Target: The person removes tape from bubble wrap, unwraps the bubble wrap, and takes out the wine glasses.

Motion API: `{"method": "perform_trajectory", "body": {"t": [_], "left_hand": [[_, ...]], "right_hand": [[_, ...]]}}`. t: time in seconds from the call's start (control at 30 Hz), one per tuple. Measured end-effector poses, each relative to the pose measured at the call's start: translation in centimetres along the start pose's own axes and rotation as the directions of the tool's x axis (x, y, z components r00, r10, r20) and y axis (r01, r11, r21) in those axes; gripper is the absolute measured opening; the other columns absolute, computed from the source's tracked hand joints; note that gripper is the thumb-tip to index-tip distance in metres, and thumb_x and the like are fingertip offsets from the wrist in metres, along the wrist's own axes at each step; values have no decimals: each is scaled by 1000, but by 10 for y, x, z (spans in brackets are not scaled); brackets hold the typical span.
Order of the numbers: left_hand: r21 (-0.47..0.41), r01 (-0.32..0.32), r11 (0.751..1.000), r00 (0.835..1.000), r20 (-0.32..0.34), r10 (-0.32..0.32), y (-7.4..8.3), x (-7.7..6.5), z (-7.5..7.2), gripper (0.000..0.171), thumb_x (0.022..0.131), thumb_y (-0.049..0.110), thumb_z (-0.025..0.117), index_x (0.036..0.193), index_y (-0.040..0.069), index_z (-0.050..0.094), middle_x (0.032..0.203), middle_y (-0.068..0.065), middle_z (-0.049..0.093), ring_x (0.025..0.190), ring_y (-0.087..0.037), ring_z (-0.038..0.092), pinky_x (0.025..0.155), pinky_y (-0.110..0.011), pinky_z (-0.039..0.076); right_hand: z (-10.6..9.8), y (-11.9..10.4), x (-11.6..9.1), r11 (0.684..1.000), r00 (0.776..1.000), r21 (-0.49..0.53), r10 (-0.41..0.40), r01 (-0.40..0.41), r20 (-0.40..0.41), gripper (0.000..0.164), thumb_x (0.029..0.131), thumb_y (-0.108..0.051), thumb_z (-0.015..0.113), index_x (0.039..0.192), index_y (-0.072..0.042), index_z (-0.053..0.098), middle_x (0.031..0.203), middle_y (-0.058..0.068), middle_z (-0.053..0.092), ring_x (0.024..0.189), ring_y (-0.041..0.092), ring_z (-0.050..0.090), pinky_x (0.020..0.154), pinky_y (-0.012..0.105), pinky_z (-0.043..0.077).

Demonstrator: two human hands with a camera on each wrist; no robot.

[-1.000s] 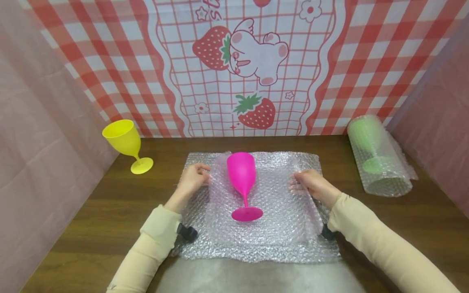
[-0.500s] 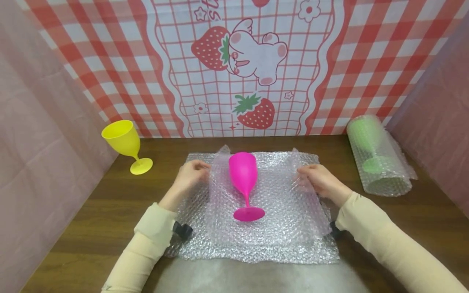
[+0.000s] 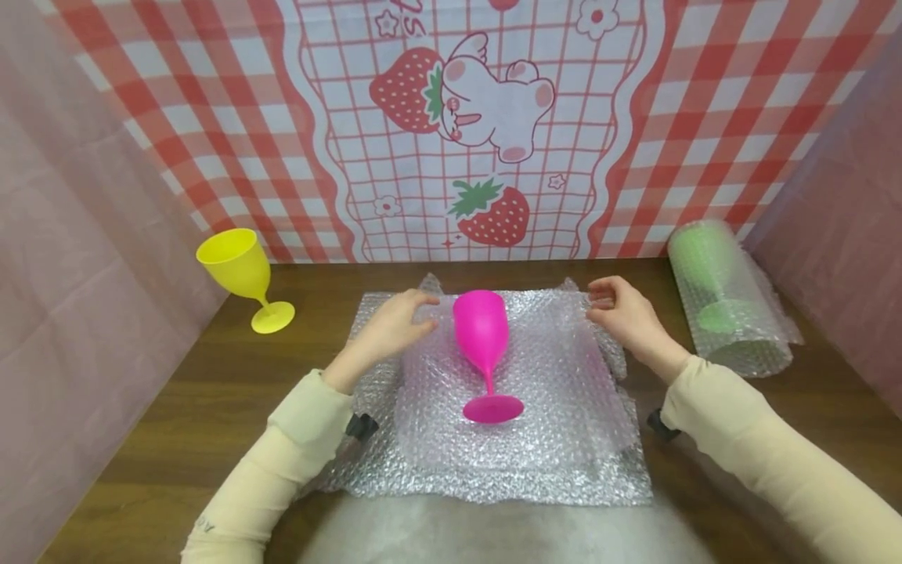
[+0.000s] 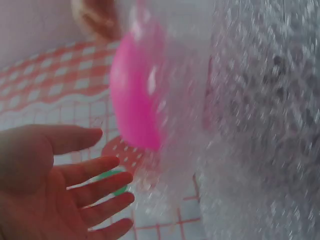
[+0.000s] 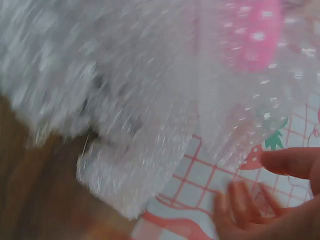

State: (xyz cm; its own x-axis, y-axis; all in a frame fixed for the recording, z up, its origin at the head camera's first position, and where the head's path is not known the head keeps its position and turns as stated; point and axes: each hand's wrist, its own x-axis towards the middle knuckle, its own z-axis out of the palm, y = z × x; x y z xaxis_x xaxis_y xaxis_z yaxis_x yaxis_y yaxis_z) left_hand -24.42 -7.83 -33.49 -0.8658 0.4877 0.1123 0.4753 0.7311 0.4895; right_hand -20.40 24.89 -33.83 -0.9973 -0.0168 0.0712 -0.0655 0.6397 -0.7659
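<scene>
A pink plastic goblet (image 3: 481, 329) lies on its side on a sheet of bubble wrap (image 3: 550, 384), rim away from me and foot toward me. Some of the wrap shows in front of the goblet in the left wrist view. My left hand (image 3: 398, 325) hovers at the wrap's far left part, thumb and fingers apart around nothing; its spread fingers show plainly in the left wrist view. Over by the far right corner, my right hand (image 3: 627, 317) is raised off the wrap with loosely bent fingers, holding nothing. The fingers (image 5: 245, 200) blur in the right wrist view.
A yellow goblet (image 3: 236, 262) stands at the back left of the wooden table (image 3: 176, 407). At the back right lies a green goblet rolled in bubble wrap (image 3: 747, 352). Behind hangs a checked strawberry cloth (image 3: 557, 117), with pink curtains (image 3: 84, 235) at the sides.
Both hands have let go of the wrap's side edges. The right hand has moved up and outward, the left a little inward. The pink goblet has shifted slightly right.
</scene>
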Motion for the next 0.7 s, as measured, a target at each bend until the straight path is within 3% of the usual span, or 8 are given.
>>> {"method": "perform_trajectory", "body": {"t": [0.1,0.23,0.33,0.47,0.7], "left_hand": [[34,-58,998,994,91,55,2,6,8,51,88,23,56,132,1,43,136,-16,44,128,-32,37,108,-45,27],[26,-75,997,988,137,70,0,11,19,50,92,21,48,137,1,35,139,-17,40,130,-31,35,109,-43,26],[15,-63,998,989,135,61,-1,11,24,46,94,14,41,137,0,35,139,-19,40,129,-33,35,109,-43,25],[16,-24,1000,991,133,22,-3,11,27,46,96,17,39,138,1,33,140,-18,38,130,-33,34,109,-44,25],[-4,96,995,986,138,-95,-6,16,33,49,98,30,34,139,4,33,141,-15,38,129,-33,35,108,-46,26]], "right_hand": [[0,1,3,968,981,-182,-187,176,-46,37,86,-4,54,122,0,49,124,20,50,115,37,46,91,51,41],[4,7,7,905,941,-258,-321,338,104,37,88,-10,56,124,-3,51,128,18,50,122,37,40,98,55,33],[9,14,8,871,914,-289,-344,396,215,41,89,-17,57,126,-1,49,130,19,48,125,38,36,102,56,26],[13,21,7,831,894,-341,-368,440,256,47,86,-20,61,126,3,49,130,22,48,125,41,35,104,57,23],[14,31,3,815,906,-409,-313,410,284,60,83,-30,63,129,3,46,132,26,44,124,44,34,102,59,24]]}}
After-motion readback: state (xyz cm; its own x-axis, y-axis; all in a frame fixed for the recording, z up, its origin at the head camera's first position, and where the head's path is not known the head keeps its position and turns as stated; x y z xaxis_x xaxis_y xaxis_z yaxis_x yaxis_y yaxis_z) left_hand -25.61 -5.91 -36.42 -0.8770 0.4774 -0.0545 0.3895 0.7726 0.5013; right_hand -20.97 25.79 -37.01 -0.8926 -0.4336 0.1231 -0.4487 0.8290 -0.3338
